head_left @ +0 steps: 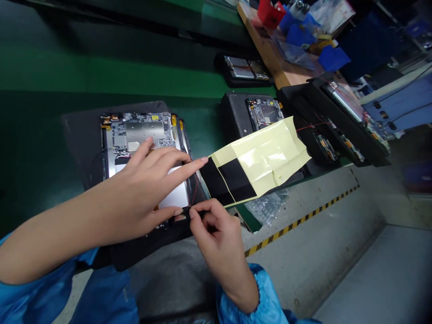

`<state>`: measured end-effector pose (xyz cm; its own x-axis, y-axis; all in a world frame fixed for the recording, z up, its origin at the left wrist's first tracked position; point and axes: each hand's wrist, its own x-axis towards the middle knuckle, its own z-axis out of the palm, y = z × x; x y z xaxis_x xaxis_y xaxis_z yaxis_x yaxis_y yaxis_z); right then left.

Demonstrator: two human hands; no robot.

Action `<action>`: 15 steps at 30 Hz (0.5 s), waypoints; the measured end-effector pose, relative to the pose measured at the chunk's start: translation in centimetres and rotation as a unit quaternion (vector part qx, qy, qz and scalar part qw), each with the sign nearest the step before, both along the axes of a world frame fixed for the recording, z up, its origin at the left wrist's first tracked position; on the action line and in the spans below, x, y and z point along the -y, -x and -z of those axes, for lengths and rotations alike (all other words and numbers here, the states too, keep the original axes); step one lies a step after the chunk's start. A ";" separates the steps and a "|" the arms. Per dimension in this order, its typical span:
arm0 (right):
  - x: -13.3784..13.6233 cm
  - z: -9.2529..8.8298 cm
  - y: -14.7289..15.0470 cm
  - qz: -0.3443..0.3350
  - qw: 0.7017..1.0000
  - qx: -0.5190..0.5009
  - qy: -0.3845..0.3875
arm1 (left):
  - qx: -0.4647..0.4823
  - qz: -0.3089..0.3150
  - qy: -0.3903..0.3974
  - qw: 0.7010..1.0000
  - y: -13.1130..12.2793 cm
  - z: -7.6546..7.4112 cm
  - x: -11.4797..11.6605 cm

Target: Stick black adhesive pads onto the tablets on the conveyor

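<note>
Two hands are working over one opened-up tablet (143, 128), which lies face down on a black padded mat (79, 135) left of center, with its circuit board and silver shielding showing. The piece that matters is a strip of adhesive film (259, 166), pale yellow liner with two black pads at its near end. It sticks out to the right of the tablet, its long axis running from just beside the tablet's right edge up and right toward the center of the frame.

My read is that the right hand (219, 234) is closer to the film. It comes up from the bottom of the frame, thumb and index finger pinched tight at the film's lower-left black end, though a thin red-and-black wire (194, 195) runs right there, so I can't tell for sure if it's gripping only film. The left hand (141, 184) reaches in from the lower left, fingers spread and lying across the tablet, with the index fingertip (202, 159) pointing at the film's black end.

More tablets in black holders (263, 112) sit toward the upper right on the green bench (50, 76), and a wooden bench (266, 49) holding a red bin (270, 11) runs along the top.
</note>
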<state>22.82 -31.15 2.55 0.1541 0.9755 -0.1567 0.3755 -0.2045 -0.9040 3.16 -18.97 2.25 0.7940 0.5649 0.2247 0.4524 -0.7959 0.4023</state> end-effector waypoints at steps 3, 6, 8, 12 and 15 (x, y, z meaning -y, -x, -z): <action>-0.1 -0.1 0.4 0.007 1.000 0.011 0.010 | 0.014 -0.002 -0.015 1.000 0.2 0.1 0.0; -0.4 -0.2 0.3 0.030 0.999 -0.001 0.023 | 0.024 -0.010 -0.030 0.999 0.4 0.1 0.7; -0.6 -0.2 0.2 0.036 0.999 -0.018 0.028 | 0.035 -0.021 -0.035 0.999 0.5 0.1 1.6; -0.8 -0.1 -0.1 0.013 0.999 -0.023 0.022 | 0.055 -0.041 -0.038 0.997 0.5 0.6 3.7; -0.1 0.2 -0.4 0.007 0.999 0.006 -0.049 | 0.049 -0.055 -0.052 0.996 0.5 1.3 4.6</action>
